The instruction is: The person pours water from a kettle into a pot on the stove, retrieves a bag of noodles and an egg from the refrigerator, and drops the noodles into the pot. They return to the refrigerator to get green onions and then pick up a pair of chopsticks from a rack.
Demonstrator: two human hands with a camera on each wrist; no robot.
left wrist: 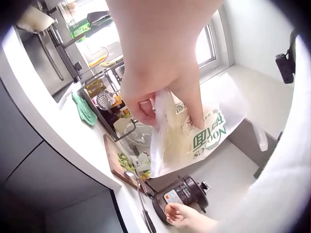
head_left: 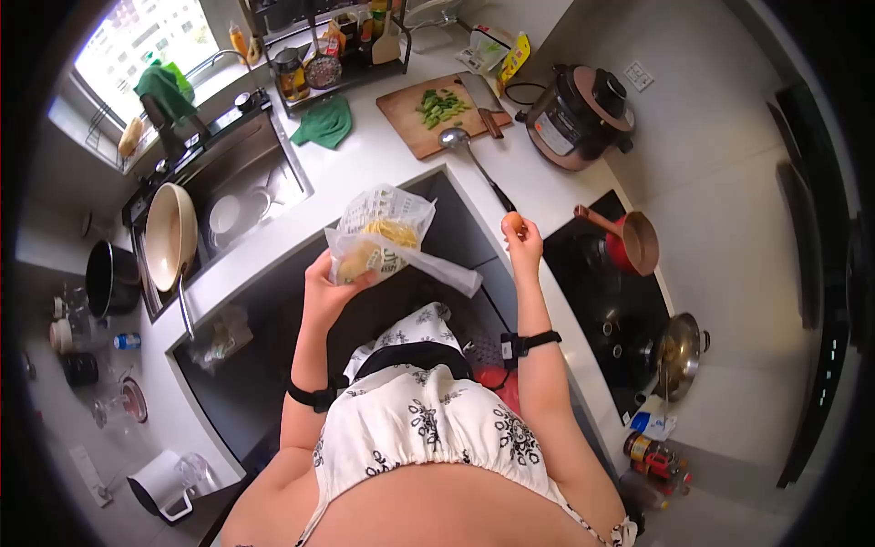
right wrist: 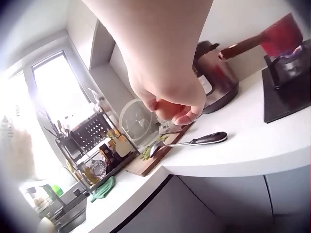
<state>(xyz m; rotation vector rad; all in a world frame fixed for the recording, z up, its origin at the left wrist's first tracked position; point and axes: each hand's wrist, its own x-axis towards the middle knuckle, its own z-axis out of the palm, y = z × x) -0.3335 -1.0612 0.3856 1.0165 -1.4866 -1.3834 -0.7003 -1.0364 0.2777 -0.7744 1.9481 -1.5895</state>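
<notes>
My left hand [head_left: 330, 296] grips a white plastic bag [head_left: 415, 208] with green print, thumb and fingers pinching its side. Yellowish noodles [head_left: 392, 232] show at the bag's open top. In the left wrist view the printed bag [left wrist: 209, 138] hangs below the hand. My right hand [head_left: 525, 244] holds a brown egg [head_left: 513, 221] in its fingertips, above the counter's front edge. Close by lies a ladle [head_left: 481, 168], its bowl at the cutting board [head_left: 401, 108] and its handle toward that hand. Chopped green vegetables [head_left: 441, 108] sit on the board beside a cleaver [head_left: 478, 95].
At the right, a red saucepan [head_left: 638, 244] stands on the cooktop [head_left: 606, 305], with flame beneath it in the right wrist view. A pressure cooker [head_left: 574, 118] occupies the back corner. To the left are a sink [head_left: 290, 173], a pale frying pan [head_left: 169, 235] and a green cloth [head_left: 324, 122].
</notes>
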